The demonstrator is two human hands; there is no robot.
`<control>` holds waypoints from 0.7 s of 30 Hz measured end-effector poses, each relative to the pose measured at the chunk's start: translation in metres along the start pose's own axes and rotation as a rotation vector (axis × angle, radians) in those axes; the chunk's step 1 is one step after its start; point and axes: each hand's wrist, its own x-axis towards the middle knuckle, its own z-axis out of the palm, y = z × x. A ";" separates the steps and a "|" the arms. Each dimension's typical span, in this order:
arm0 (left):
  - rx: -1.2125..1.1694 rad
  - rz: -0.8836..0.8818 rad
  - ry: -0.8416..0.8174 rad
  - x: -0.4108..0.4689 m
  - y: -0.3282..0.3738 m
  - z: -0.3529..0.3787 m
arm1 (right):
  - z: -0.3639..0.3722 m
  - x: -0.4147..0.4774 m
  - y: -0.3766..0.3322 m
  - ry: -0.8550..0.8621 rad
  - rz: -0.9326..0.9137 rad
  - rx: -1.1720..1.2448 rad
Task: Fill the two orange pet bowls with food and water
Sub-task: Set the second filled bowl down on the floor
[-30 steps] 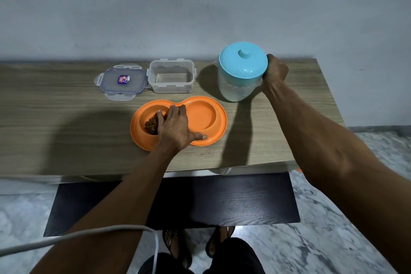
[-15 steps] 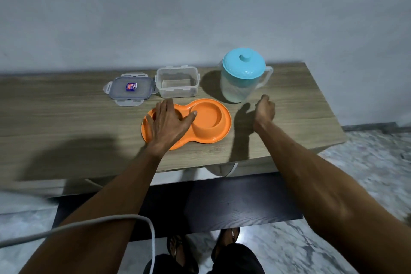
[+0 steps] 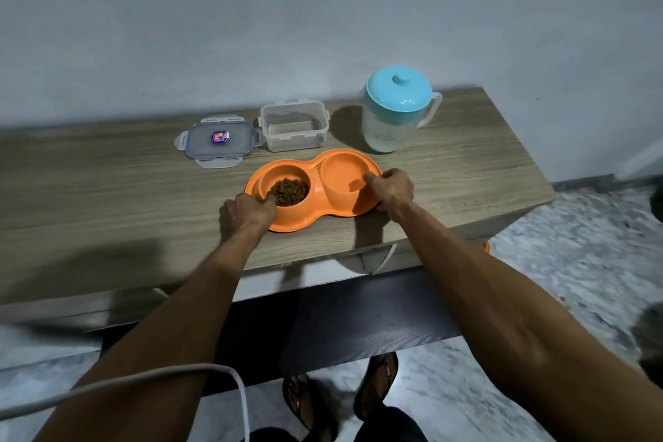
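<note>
The orange double pet bowl [image 3: 315, 215] sits near the front edge of the wooden table [image 3: 107, 197]. Brown kibble [image 3: 290, 191] fills its left well. Its right well [image 3: 341, 172] looks pale, and I cannot tell whether water is in it. My left hand [image 3: 247, 212] grips the bowl's left rim, thumb at the kibble. On the bowl's right rim my right hand [image 3: 391, 190] is closed, thumb inside the right well. A clear jug with a turquoise lid [image 3: 396, 111] stands behind the bowl, apart from both hands.
An empty clear food container [image 3: 293, 126] stands behind the bowl, its clip lid [image 3: 219, 142] lying flat to its left. A wall runs along the table's back. A white cable [image 3: 143, 380] crosses my left forearm. My sandalled feet [image 3: 341, 395] stand on a marble floor.
My right hand left the jug's handle and came down onto the bowl's right rim. My left hand slid off the bowl's top to its left rim, uncovering the kibble.
</note>
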 end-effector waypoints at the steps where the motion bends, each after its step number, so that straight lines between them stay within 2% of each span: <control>1: -0.008 -0.007 0.000 0.000 0.001 -0.001 | 0.001 0.001 0.001 0.003 0.011 0.009; 6: -0.094 -0.067 -0.043 0.002 0.003 -0.001 | -0.001 -0.001 0.005 0.024 0.025 -0.002; 12: -0.132 -0.048 -0.051 -0.016 0.011 0.008 | -0.025 -0.012 0.023 0.074 0.015 0.015; 21: -0.236 0.013 -0.132 -0.072 0.063 0.056 | -0.123 -0.016 0.069 0.145 0.013 0.112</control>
